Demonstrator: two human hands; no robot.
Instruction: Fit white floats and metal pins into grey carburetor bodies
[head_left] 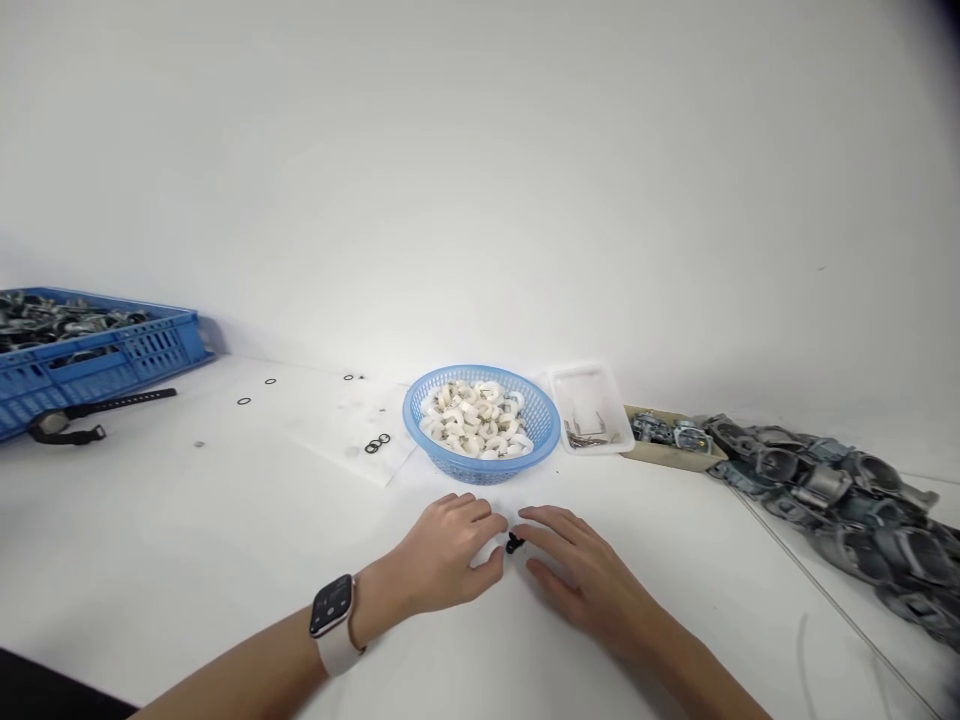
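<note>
A small black part [514, 543] lies on the white table between my two hands. My left hand [459, 548], with a smartwatch [332, 606] on its wrist, is just left of it, fingers curled and thumb apart from them, nothing visible between. On the other side, my right hand [574, 565] has its fingers spread, the fingertips close to the black part. Whether a fingertip touches it is hard to tell. Beyond my hands stands a round blue basket [480, 467] filled with white plastic rings.
Right of the basket are a white tray [589, 400] with thin metal pins, a cardboard box [667, 455] and a heap of grey metal castings [847, 500]. Black O-rings [377, 443], a black-strapped watch [52, 425] and a blue crate [142, 345] of metal parts are at left.
</note>
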